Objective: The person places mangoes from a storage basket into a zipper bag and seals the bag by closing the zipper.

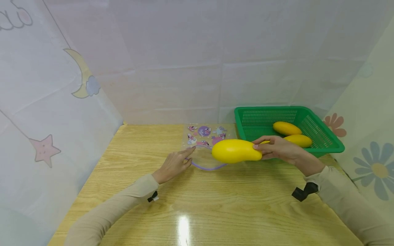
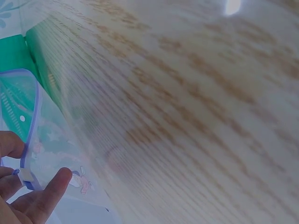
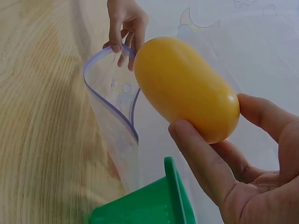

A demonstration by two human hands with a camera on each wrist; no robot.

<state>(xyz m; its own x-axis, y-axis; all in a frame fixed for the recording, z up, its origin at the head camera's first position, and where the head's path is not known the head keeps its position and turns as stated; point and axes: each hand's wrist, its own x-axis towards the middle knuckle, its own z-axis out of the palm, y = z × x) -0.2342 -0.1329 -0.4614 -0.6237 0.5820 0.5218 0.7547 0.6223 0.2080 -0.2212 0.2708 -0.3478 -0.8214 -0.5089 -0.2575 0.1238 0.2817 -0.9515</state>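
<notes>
My right hand (image 1: 277, 150) grips a smooth yellow mango (image 1: 235, 151) by its narrower end, holding it in the air beside the bag's mouth. In the right wrist view, fingers and thumb curl round the end of the mango (image 3: 184, 86). The clear zip bag (image 1: 205, 135), printed with pink and purple cartoon figures, has its purple-edged mouth spread apart. My left hand (image 1: 175, 165) pinches the rim on the left side. Close up in the left wrist view, a small slider (image 2: 27, 175) sits on the purple rim by the fingers. The mango partly covers the bag in the head view.
A green plastic basket (image 1: 261, 111) stands at the back right of the wooden table (image 1: 147, 212), close behind the right hand. Inside it lie yellow mangoes (image 1: 287, 128), one partly behind the hand. Printed sheets (image 1: 172, 89) hang behind and at both sides.
</notes>
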